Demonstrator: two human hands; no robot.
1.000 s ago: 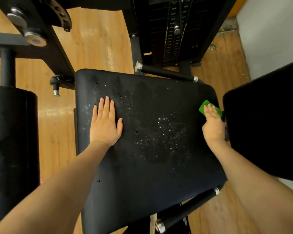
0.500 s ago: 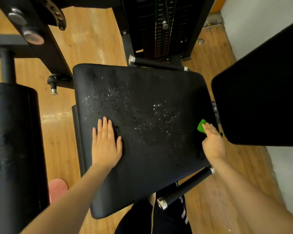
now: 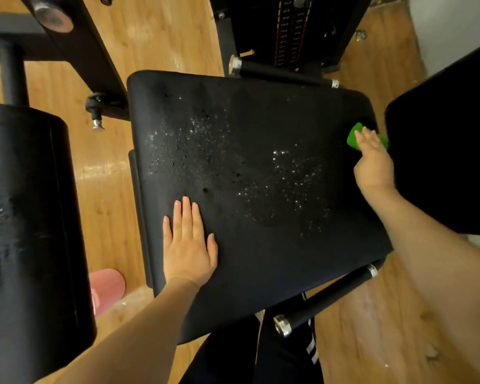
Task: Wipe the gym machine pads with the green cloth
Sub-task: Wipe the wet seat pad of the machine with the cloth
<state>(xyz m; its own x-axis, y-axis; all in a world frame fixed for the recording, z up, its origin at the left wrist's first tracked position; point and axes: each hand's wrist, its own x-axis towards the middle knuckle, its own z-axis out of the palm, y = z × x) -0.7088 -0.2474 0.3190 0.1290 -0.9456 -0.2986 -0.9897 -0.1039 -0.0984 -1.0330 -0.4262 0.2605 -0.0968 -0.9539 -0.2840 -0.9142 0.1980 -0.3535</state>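
Three black pads show: the seat pad (image 3: 261,245) at centre, one at 9 o'clock, one at 3. One green cloth (image 3: 354,138), bunched, axis unclear, sits at the seat's 2 o'clock edge under the right hand (image 3: 373,164), fingers extended. Left hand (image 3: 189,245) lies flat, spread.

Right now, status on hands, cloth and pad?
Left hand flat on seat pad. Right hand presses green cloth at pad's right edge. Droplets unwiped mid-pad. Nothing blocking.
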